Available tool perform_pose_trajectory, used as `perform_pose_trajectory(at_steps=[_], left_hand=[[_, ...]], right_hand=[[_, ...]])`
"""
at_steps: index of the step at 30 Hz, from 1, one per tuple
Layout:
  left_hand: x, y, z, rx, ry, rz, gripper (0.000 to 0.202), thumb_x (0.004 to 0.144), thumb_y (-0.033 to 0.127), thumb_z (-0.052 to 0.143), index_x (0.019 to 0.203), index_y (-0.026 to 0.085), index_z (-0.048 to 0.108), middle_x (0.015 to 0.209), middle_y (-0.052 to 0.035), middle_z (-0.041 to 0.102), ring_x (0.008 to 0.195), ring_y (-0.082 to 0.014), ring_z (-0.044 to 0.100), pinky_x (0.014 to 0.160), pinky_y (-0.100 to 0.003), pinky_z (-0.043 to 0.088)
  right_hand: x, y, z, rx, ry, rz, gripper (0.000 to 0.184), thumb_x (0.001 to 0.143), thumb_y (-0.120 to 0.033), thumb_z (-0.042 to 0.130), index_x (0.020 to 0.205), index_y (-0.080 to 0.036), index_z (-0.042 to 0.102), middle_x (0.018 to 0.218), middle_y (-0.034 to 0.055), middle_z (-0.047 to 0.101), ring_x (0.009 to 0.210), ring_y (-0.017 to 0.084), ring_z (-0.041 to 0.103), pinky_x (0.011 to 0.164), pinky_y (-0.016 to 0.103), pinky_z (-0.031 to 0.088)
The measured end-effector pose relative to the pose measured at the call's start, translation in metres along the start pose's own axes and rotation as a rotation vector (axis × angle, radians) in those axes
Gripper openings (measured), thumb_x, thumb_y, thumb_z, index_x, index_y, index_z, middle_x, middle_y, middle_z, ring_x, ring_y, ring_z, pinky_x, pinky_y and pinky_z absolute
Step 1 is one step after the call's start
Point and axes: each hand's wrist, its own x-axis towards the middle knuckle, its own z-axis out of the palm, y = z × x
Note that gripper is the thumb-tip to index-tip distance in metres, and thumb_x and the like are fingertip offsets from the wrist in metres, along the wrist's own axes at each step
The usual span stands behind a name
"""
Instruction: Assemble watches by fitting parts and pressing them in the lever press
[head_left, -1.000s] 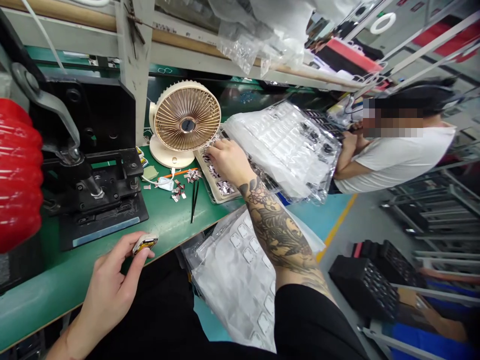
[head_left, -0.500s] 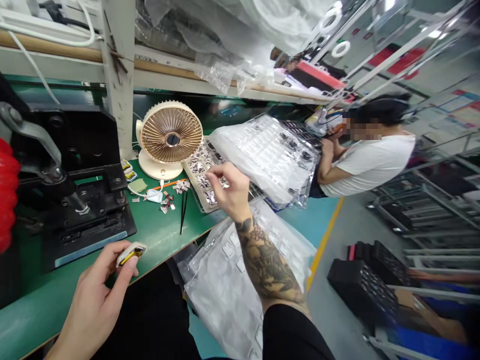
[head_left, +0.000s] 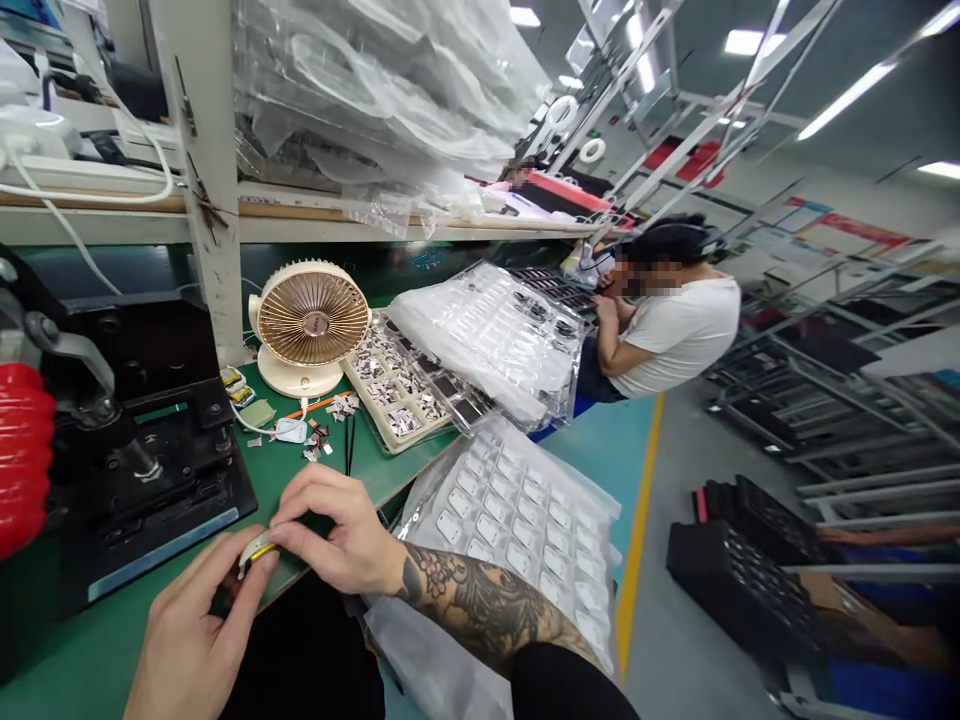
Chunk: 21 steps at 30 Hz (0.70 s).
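My left hand pinches a small flat white-and-yellow component between thumb and fingers, low over the green bench. My right hand, with a tattooed forearm, meets it from the right, its fingertips closed on the component's edge. Part of the component is hidden by my fingers. Beyond my right hand lies a beige tray of small metal pieces. A pair of black tweezers rests on the bench just above my right knuckles.
A black bench press with a red bellows stands at my left. A cream fan, scraps and bags of clear blister trays surround the work area. A co-worker sits at the far right, beside black crates on the floor.
My right hand has left the tray and come down to the component in my left hand. The view has swung upward, and the component has turned slightly.
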Motion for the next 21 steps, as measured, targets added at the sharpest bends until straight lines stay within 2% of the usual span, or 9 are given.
perform_pose_trajectory(at_steps=[2,6,9,12,14,17,19,21], left_hand=[[0.001,0.001,0.0,0.006,-0.014,0.023,0.022,0.109,0.041,0.075,0.125,0.029,0.085,0.111,-0.0016,0.087,0.084,-0.0151,0.084,0.073,-0.016,0.063],[-0.001,-0.001,-0.001,-0.007,-0.014,0.01,0.023,0.109,0.041,0.075,0.125,0.029,0.086,0.111,-0.0034,0.087,0.093,-0.0191,0.087,0.075,-0.017,0.065],[-0.003,-0.008,-0.003,-0.011,-0.056,-0.04,0.027,0.108,0.046,0.074,0.124,0.028,0.088,0.108,-0.0041,0.088,0.082,-0.0176,0.084,0.072,-0.017,0.065],[-0.004,-0.015,-0.007,0.0,-0.078,-0.162,0.036,0.105,0.055,0.076,0.121,0.026,0.088,0.093,-0.0036,0.086,0.072,-0.017,0.081,0.067,-0.017,0.065],[-0.005,-0.017,-0.009,-0.032,-0.094,-0.252,0.042,0.101,0.061,0.078,0.118,0.024,0.089,0.091,-0.0042,0.086,0.075,-0.0191,0.083,0.068,-0.018,0.066],[-0.005,-0.013,-0.011,-0.158,-0.134,-0.36,0.048,0.099,0.066,0.079,0.117,0.022,0.089,0.101,-0.006,0.088,0.078,-0.021,0.084,0.07,-0.02,0.068],[-0.006,-0.01,-0.012,-0.198,-0.14,-0.384,0.048,0.101,0.065,0.077,0.117,0.022,0.088,0.105,-0.0059,0.088,0.079,-0.0201,0.083,0.071,-0.02,0.067],[-0.007,-0.01,-0.013,-0.169,-0.135,-0.359,0.047,0.103,0.065,0.075,0.117,0.022,0.088,0.105,-0.0054,0.088,0.078,-0.0183,0.082,0.071,-0.019,0.065]], right_hand=[[0.002,-0.001,-0.001,0.024,0.026,-0.008,0.033,0.103,-0.048,0.085,0.099,-0.016,0.08,0.097,0.0067,0.078,0.091,0.014,0.073,0.089,0.028,0.064],[0.003,0.0,0.004,0.036,-0.014,-0.048,0.032,0.104,-0.047,0.084,0.098,-0.016,0.079,0.095,0.0065,0.078,0.093,0.014,0.074,0.088,0.027,0.064],[0.001,0.004,0.007,0.005,-0.021,-0.06,0.03,0.105,-0.044,0.083,0.099,-0.015,0.079,0.097,0.0072,0.079,0.093,0.014,0.074,0.089,0.026,0.065],[-0.003,0.01,0.007,-0.108,-0.059,-0.094,0.027,0.11,-0.041,0.077,0.105,-0.014,0.08,0.104,0.0083,0.08,0.096,0.012,0.076,0.092,0.023,0.064],[-0.006,0.013,0.005,-0.238,-0.133,-0.18,0.033,0.111,-0.047,0.075,0.115,-0.014,0.081,0.112,0.0094,0.081,0.101,0.012,0.077,0.095,0.023,0.064],[-0.008,0.017,0.001,-0.459,-0.241,-0.384,0.053,0.109,-0.06,0.074,0.132,-0.013,0.077,0.125,0.0105,0.082,0.107,0.014,0.078,0.092,0.027,0.063],[-0.007,0.017,-0.001,-0.564,-0.237,-0.484,0.054,0.11,-0.059,0.073,0.135,-0.011,0.075,0.124,0.01,0.082,0.106,0.015,0.077,0.088,0.028,0.062],[-0.005,0.016,-0.002,-0.626,-0.227,-0.566,0.048,0.111,-0.055,0.072,0.129,-0.01,0.077,0.12,0.0087,0.083,0.101,0.015,0.075,0.086,0.03,0.06]])
